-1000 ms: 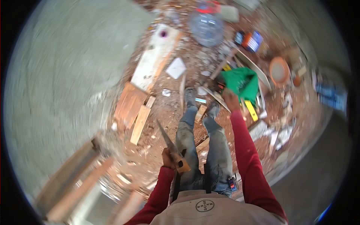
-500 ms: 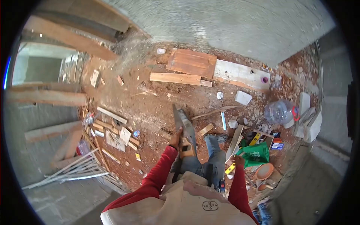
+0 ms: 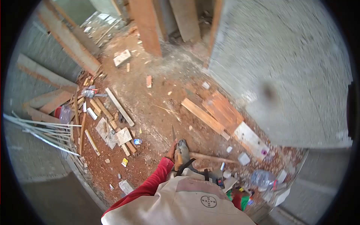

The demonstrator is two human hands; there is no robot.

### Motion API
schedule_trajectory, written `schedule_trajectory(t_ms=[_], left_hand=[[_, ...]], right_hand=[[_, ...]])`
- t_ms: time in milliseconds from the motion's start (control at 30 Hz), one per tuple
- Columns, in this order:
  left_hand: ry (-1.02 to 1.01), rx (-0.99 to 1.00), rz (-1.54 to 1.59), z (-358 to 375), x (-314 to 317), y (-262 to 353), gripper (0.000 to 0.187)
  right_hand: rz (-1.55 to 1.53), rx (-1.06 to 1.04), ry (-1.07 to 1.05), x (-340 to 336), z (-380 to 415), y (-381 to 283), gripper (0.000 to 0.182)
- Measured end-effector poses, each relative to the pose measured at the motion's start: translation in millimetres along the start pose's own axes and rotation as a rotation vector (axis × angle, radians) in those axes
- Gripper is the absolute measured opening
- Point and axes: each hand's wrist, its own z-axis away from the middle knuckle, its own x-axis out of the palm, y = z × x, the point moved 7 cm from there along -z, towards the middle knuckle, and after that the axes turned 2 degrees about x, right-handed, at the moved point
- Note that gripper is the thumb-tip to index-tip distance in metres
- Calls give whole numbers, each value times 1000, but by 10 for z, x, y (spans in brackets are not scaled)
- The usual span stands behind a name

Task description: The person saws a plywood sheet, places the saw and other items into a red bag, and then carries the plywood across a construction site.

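Observation:
My left hand (image 3: 171,151) is closed on a handsaw (image 3: 173,132). Its narrow blade points away from me, and its wooden handle (image 3: 179,158) shows beside my fingers, above my shoe (image 3: 182,144). At the lower right, my right sleeve (image 3: 236,202) reaches down beside the green bag (image 3: 245,202). My right hand is too indistinct there to make out its fingers or anything in them.
Wood offcuts (image 3: 120,107) and pale pipes (image 3: 45,131) lie on the left. Boards (image 3: 204,117) and a reddish panel (image 3: 223,110) rest near the right wall. A large clear bottle (image 3: 261,179) lies at lower right. Planks (image 3: 146,26) lean at the back.
My view has swung left, bringing the leaning planks and offcuts further in. The handsaw is still in my left hand, now seen closer to edge-on. The green bag has shifted toward the bottom edge.

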Motion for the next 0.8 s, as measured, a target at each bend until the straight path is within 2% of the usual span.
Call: schedule_trajectory(t_ms=[67,133,167,233,267,367,433,500,533,567,633,700,733,800], left_hand=[[35,105,28,-194,-387,489,60],[147,196,93,-170,-617,1012,52],[138,214,104,-263,-752,1240,52],[-127,170,468,-546,-896,1594,54],[-105,139,551,-606,-888,1784,55],[-17,231,550,-427,-552,2403,56],[-48,221,556,-645,-464,2670,56],[-86,178,557,-957,-316,2939,57],[-97,185,558,-1069,-187,3138,58],[-227,137,660,-1383,-109,3304,58],[-243,63,733,-1850,19,3656,59],[-257,3,711,-2232,91,4091,63],[-262,-82,704,-2437,144,4355,66],[-251,-244,727,-2927,51,4774,65]], right_hand=[[-378,-53,-65,-698,59,-959,46],[-587,-152,-129,-1332,52,-1861,44],[-654,-208,-151,-1653,-5,-2269,43],[-765,-288,-189,-2262,-142,-2892,41],[-826,-310,-222,-2540,-225,-3186,41],[-1017,-262,-309,-3392,-381,-3747,40],[-1114,-140,-355,-3804,-621,-3965,41],[-1044,-60,-395,-3700,-1340,-4178,39],[-1024,-58,-260,-4137,-1411,-4285,36],[-1008,-59,-124,-4594,-1566,-4454,35],[-1063,-69,-163,-5381,-1628,-4963,34],[-1146,-72,-197,-6344,-1887,-5796,35],[-1075,-340,-82,-6874,-2007,-6354,34],[-831,-797,125,-7591,-1822,-6974,38]])
